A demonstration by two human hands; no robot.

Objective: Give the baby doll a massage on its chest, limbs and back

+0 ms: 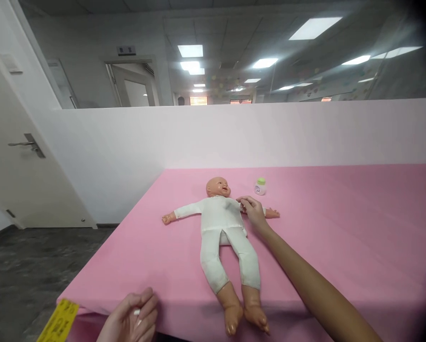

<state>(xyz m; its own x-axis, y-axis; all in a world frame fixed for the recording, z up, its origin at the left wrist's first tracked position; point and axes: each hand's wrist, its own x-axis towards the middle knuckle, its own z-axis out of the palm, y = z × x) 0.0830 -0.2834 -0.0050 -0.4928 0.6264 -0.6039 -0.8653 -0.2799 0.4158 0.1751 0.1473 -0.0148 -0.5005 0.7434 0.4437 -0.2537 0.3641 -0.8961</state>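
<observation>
A baby doll [220, 213] in a white cloth suit lies on its back, arms spread and head tilted to one side, on a pink-covered table [341, 228]. Over the doll's arm on the right side, beside its shoulder, is my right hand [252, 207]. Its thumb and fingers are pinched together; what they hold, if anything, is too small to make out. Low at the table's near edge, my left hand [136, 316] is curled with the palm partly up. A small white piece [137, 312] shows between its fingers and palm.
A small clear jar with a green lid [260, 186] stands beyond my right hand. Behind the table runs a white low wall [287, 133] with glass above. A yellow label [59, 320] hangs at the near left corner. On the left is a closed door [31, 180].
</observation>
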